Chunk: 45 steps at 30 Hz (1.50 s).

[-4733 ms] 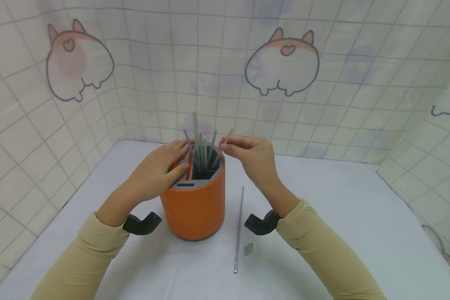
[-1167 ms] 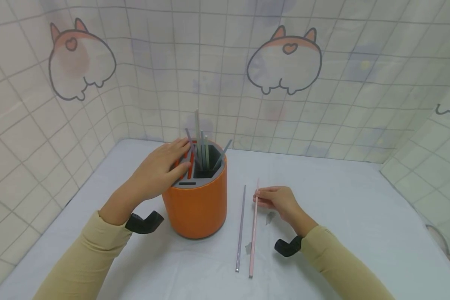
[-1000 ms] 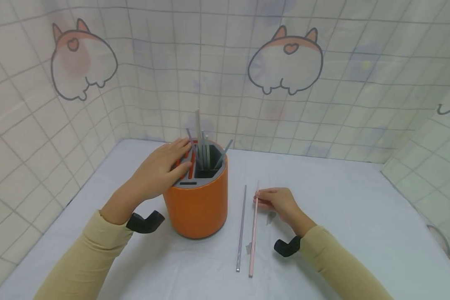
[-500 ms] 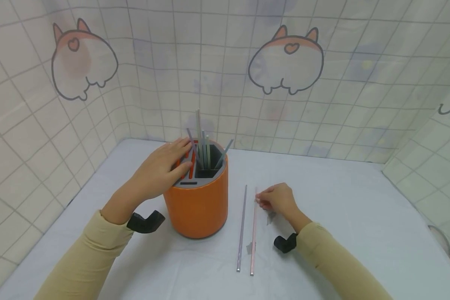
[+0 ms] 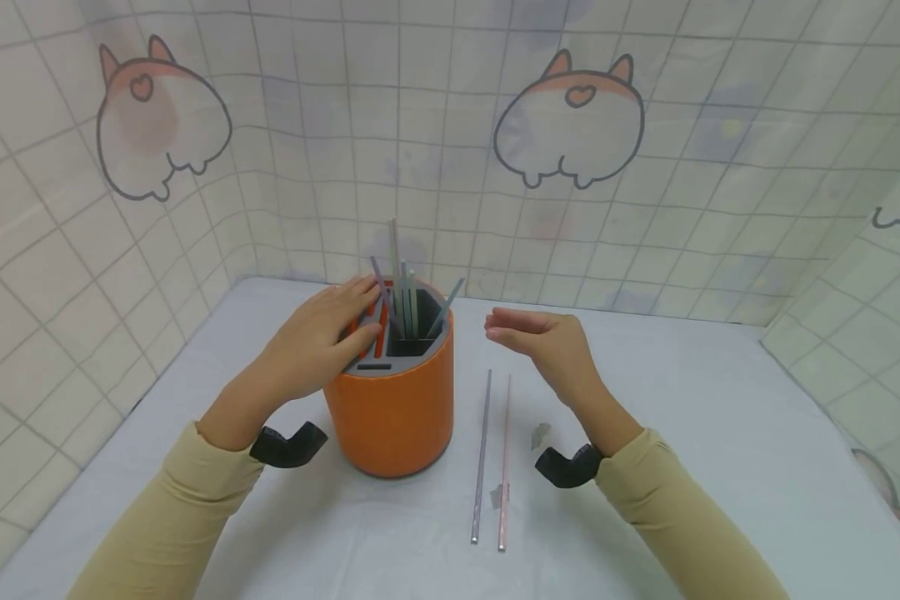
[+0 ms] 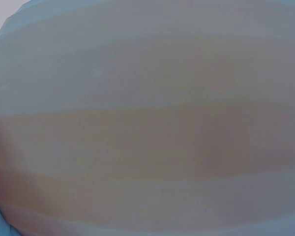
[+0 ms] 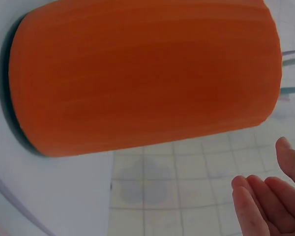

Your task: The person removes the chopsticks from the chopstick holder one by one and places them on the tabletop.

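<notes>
An orange round holder (image 5: 392, 429) with a grey slotted top stands on the table; in the right wrist view its orange wall (image 7: 147, 78) fills the upper part. My left hand (image 5: 300, 337) rests on the left of its top, fingers extended over the slots. Several thin pale chopstick-like sticks (image 5: 396, 275) stand in its open compartment; one bluish stick (image 5: 450, 302) leans right. My right hand (image 5: 547, 346) hovers right of the holder, holding nothing, fingers apart from thumb in the right wrist view. Below it lie a purple stick (image 5: 482, 458) and a pink stick (image 5: 506, 458), side by side.
A white cloth (image 5: 682, 433) covers the table. Two small grey patches (image 5: 542, 435) mark it near the pink stick. Grid-patterned curtain (image 5: 450, 125) hangs behind and at both sides. The left wrist view is only a blurred close surface.
My right hand took the pink stick from the holder, laid it right of the purple one, let go and rose back toward the holder. A bluish stick now leans further right. My left hand stayed.
</notes>
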### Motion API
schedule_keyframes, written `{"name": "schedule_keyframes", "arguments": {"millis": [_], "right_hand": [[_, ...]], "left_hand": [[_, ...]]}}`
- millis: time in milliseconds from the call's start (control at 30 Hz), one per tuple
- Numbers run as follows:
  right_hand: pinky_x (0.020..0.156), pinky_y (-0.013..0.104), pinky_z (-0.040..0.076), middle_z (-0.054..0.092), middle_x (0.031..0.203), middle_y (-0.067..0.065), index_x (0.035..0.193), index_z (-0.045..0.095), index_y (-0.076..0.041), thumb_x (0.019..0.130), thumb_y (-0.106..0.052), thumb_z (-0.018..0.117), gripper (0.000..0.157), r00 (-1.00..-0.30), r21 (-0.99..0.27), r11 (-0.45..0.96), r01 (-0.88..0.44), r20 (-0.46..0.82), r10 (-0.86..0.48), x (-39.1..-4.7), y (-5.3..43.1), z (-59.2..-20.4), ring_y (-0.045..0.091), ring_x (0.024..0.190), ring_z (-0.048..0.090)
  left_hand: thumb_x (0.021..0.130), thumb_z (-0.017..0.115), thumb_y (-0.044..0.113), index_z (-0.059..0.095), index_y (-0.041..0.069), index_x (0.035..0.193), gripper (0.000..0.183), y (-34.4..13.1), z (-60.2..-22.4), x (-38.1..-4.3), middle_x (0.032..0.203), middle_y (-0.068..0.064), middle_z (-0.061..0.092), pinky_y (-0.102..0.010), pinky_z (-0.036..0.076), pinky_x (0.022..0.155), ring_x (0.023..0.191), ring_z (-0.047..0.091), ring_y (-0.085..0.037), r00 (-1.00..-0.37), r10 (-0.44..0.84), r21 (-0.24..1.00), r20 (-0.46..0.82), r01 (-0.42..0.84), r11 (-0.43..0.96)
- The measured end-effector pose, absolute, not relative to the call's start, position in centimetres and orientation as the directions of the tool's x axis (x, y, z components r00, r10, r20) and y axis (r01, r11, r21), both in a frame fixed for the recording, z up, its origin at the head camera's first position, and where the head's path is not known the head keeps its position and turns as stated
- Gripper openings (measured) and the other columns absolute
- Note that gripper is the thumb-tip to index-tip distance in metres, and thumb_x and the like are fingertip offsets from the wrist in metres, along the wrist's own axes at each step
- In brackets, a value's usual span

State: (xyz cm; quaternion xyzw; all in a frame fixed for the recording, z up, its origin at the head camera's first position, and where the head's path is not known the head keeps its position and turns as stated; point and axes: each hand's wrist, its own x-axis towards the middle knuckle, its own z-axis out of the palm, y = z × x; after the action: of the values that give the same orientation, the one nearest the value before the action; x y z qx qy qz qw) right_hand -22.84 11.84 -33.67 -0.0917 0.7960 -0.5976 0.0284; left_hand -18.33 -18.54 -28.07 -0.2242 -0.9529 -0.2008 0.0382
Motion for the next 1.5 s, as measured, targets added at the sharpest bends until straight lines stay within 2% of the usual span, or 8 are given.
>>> {"name": "schedule_keyframes", "arguments": {"millis": [167, 467, 700, 900, 1200, 1400, 1500], "right_hand": [[0.106, 0.034, 0.052, 0.074, 0.120, 0.000, 0.123, 0.073, -0.018, 0.085, -0.031, 0.079, 0.040, -0.966, -0.966, 0.194, -0.172, 0.126, -0.228, -22.1, 10.5, -32.3, 0.013, 0.116, 0.068], [0.102, 0.032, 0.054, 0.075, 0.117, 0.001, 0.121, 0.073, -0.016, 0.085, -0.024, 0.080, 0.038, -0.953, -0.965, 0.125, -0.231, 0.199, -0.228, -21.4, 8.5, -30.4, 0.012, 0.115, 0.068], [0.099, 0.031, 0.056, 0.077, 0.112, 0.003, 0.114, 0.077, -0.012, 0.084, -0.019, 0.080, 0.031, -0.934, -0.953, 0.099, -0.286, 0.254, -0.252, -21.4, 6.8, -29.6, 0.011, 0.114, 0.068], [0.096, 0.029, 0.058, 0.077, 0.107, 0.010, 0.109, 0.077, -0.003, 0.086, -0.011, 0.078, 0.025, -0.924, -0.949, 0.044, -0.314, 0.294, -0.244, -21.4, 6.1, -29.5, 0.015, 0.107, 0.072], [0.095, 0.029, 0.058, 0.078, 0.101, 0.005, 0.105, 0.078, -0.003, 0.087, -0.017, 0.078, 0.023, -0.898, -0.905, 0.054, -0.423, 0.410, -0.158, -20.4, 6.8, -28.0, 0.013, 0.104, 0.072], [0.091, 0.032, 0.059, 0.078, 0.092, -0.008, 0.106, 0.075, 0.006, 0.086, -0.005, 0.076, 0.023, -0.826, -0.829, -0.052, -0.557, 0.560, -0.065, -19.3, 7.6, -26.3, 0.014, 0.095, 0.075], [0.088, 0.034, 0.060, 0.078, 0.089, -0.008, 0.106, 0.073, 0.011, 0.084, 0.001, 0.076, 0.024, -0.793, -0.787, -0.110, -0.607, 0.609, 0.015, -18.7, 8.2, -25.3, 0.017, 0.092, 0.076]], "left_hand": [[0.107, 0.039, 0.034, 0.030, 0.005, 0.156, 0.058, -18.5, -28.1, -18.3, 0.166, -0.011, 0.024, -0.053, 0.013, 0.127, 0.155, 0.018, -0.033, -0.897, 0.411, 0.369, 0.165, 0.442, 0.818], [0.106, 0.041, 0.034, 0.031, 0.005, 0.156, 0.058, -18.6, -28.0, -18.3, 0.165, -0.012, 0.025, -0.052, 0.014, 0.127, 0.154, 0.019, -0.033, -0.896, 0.407, 0.367, 0.176, 0.444, 0.818], [0.106, 0.040, 0.035, 0.030, 0.005, 0.156, 0.058, -18.7, -28.1, -18.2, 0.165, -0.012, 0.025, -0.052, 0.013, 0.127, 0.155, 0.018, -0.032, -0.897, 0.407, 0.373, 0.174, 0.442, 0.816], [0.106, 0.041, 0.034, 0.030, 0.006, 0.156, 0.059, -18.6, -28.3, -18.4, 0.165, -0.010, 0.024, -0.052, 0.014, 0.127, 0.155, 0.018, -0.032, -0.898, 0.403, 0.377, 0.177, 0.440, 0.815], [0.106, 0.041, 0.034, 0.030, 0.005, 0.156, 0.059, -18.6, -28.2, -18.4, 0.166, -0.011, 0.024, -0.053, 0.014, 0.127, 0.155, 0.017, -0.033, -0.896, 0.411, 0.364, 0.168, 0.444, 0.819], [0.106, 0.041, 0.033, 0.030, 0.004, 0.155, 0.059, -18.6, -28.1, -18.4, 0.166, -0.012, 0.023, -0.052, 0.014, 0.127, 0.155, 0.018, -0.033, -0.893, 0.417, 0.351, 0.172, 0.451, 0.820], [0.106, 0.042, 0.033, 0.030, 0.004, 0.156, 0.059, -18.6, -28.2, -18.4, 0.165, -0.012, 0.024, -0.052, 0.013, 0.127, 0.155, 0.018, -0.034, -0.893, 0.416, 0.354, 0.172, 0.450, 0.820]]}}
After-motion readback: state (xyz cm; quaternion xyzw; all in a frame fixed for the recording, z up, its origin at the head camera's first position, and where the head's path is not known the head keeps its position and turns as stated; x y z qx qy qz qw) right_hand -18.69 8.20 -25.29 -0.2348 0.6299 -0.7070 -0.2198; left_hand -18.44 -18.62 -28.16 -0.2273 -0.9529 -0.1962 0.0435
